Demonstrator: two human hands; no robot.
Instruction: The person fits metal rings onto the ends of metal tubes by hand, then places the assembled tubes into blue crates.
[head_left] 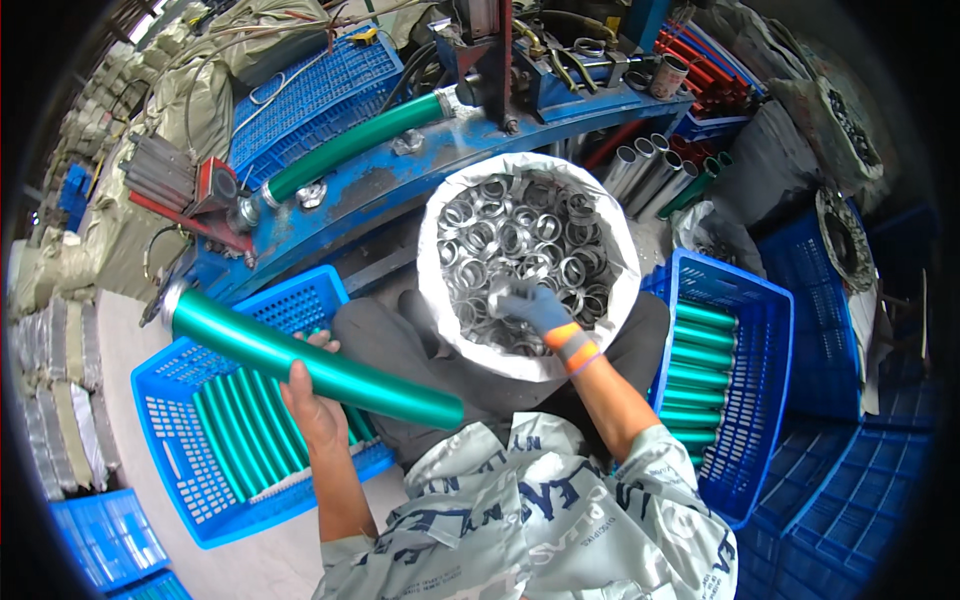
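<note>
A long shiny green tube (pixel 310 360) lies slantwise across my left hand (pixel 318 400), which is bare and wrapped round its middle. The tube's upper left end carries a silver metal collar (pixel 174 300); its other end reaches over my lap. My right hand (pixel 535 306), in a grey-blue glove with an orange cuff, is inside a white sack (pixel 430 255) full of loose metal rings (pixel 513 240). Its fingers are closed on a bright metal ring (pixel 498 290) at the fingertips, partly hidden by the glove. The sack stands between my knees.
Blue crates at left (pixel 165 450) and right (pixel 755 440) hold several green tubes. Ahead runs a blue metal bench (pixel 370 180) with another green tube (pixel 350 150) lying between its fixtures. Pliers (pixel 572 72) and a can (pixel 668 76) sit at its right; steel tubes (pixel 640 160) stand beyond the sack.
</note>
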